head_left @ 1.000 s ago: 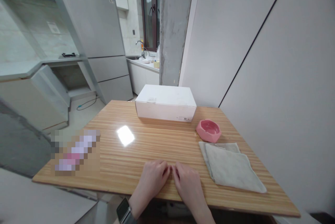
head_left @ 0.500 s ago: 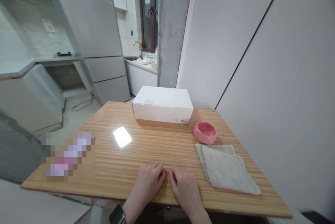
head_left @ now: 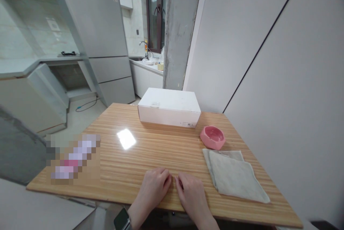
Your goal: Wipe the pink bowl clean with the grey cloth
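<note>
**Where two hands lay on a striped wooden surface**

Although the kitchen behind it was all pale grey and white, the surface (head_left: pixel 161 147) was warm, glossy wood with fine stripes running side to side, and a bright patch of glare (head_left: pixel 126 138) sat left of its middle. Its right edge ran close along a smooth grey wall (head_left: pixel 282 79). Beyond its far edge stood a rough concrete pillar (head_left: pixel 180 25) and a tall, flat-fronted fridge (head_left: pixel 99 36).

At the middle of the near edge the left hand (head_left: pixel 154 187) and right hand (head_left: pixel 191 194) lay palm down on the wood, fingertips almost meeting. Each grip was released, the fingers loosely curled and holding nothing. A dark watch (head_left: pixel 122 219) sat on the left wrist.

A crisp, rectangular white box (head_left: pixel 170 106) stood at the middle of the far edge. Towards the right edge sat a small glossy pink dish (head_left: pixel 212 137) with faceted sides. Just nearer than it lay a soft, folded beige cloth (head_left: pixel 235 176), reaching towards the near right corner and well clear of the right hand.

Bare wood spread from the hands up to the box and across to the left.
</note>
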{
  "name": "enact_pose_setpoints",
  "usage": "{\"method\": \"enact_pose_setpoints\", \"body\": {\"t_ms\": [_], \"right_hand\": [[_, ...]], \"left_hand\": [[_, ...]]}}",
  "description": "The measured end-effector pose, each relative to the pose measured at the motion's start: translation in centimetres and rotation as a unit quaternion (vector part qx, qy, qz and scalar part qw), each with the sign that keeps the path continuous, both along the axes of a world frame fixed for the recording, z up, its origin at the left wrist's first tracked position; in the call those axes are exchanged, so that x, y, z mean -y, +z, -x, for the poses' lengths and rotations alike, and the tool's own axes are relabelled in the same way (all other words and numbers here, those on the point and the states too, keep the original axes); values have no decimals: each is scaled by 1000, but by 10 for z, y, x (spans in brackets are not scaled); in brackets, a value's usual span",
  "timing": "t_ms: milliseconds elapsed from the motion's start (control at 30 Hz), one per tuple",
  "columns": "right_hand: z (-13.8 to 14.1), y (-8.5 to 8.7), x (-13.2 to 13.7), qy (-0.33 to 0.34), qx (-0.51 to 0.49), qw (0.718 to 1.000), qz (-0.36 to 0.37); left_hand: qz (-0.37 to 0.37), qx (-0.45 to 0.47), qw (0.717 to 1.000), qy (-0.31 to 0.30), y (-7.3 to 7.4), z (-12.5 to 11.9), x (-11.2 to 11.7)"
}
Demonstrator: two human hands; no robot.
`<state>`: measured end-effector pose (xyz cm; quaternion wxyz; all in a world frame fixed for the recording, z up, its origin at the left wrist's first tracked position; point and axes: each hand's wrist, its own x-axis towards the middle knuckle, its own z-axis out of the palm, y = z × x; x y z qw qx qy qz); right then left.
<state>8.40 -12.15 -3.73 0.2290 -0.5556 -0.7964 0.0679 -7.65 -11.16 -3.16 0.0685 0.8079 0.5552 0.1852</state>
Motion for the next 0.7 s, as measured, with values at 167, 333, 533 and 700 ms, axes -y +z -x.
{"method": "enact_pose_setpoints", "body": {"t_ms": [167,333,533,700], "right_hand": [[-1,0,-1,7,-6,1000,9],[1,0,-1,5,-6,1000,6],[0,-3,-1,-2,5,1000,-14],[1,-1,-1,-5,11,1000,-12]], "left_hand": [[-4,-1,1000,1,-2,0,-1],[-6,-5,1000,-1,-3,0,-2],[-12,-4,1000,-2,-4,0,-2],[-12,-1,1000,0,-6,0,-2]]}}
